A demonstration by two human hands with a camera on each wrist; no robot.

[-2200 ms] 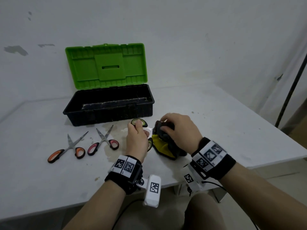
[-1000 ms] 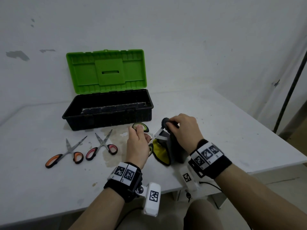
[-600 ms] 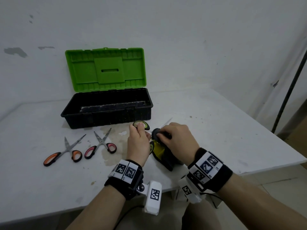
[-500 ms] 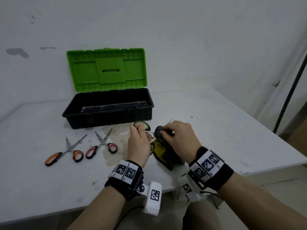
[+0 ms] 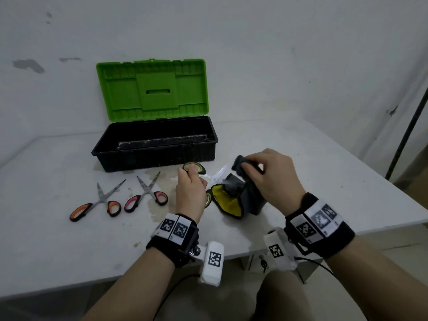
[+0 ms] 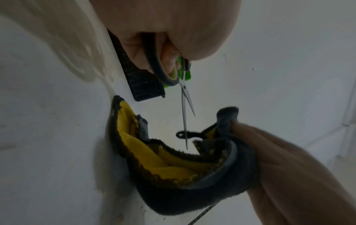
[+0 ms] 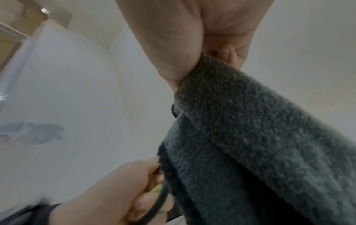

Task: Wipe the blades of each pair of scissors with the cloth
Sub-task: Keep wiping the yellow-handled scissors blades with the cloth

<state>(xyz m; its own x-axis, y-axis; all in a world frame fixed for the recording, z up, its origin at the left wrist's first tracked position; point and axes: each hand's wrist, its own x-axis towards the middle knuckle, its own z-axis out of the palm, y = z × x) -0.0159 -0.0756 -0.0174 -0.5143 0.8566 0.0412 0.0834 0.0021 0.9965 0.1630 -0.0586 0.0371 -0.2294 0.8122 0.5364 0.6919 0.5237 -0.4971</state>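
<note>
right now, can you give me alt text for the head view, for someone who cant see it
At a white table, a person's left hand holds green-handled scissors while the right hand grips a grey and yellow cloth beside the blades. Two more scissors, orange-handled and pink-handled, lie left, before an open green-lidded toolbox.

The head camera looked forward and down from above the white table [image 5: 324, 172], wide enough to take in both forearms, the open toolbox [image 5: 155, 144] at the back and the wall behind. The left wrist camera sat close under the left hand [image 6: 163, 30], facing along it toward the green-handled scissors [image 6: 185, 94] and the cloth [image 6: 192, 175]. The right wrist camera looked up along the right hand [image 7: 202, 38], very near the cloth [image 7: 260, 144], which filled much of its frame. All three views shared the cloth and both hands; the left hand [image 7: 119, 190] showed low in the right wrist view.
</note>
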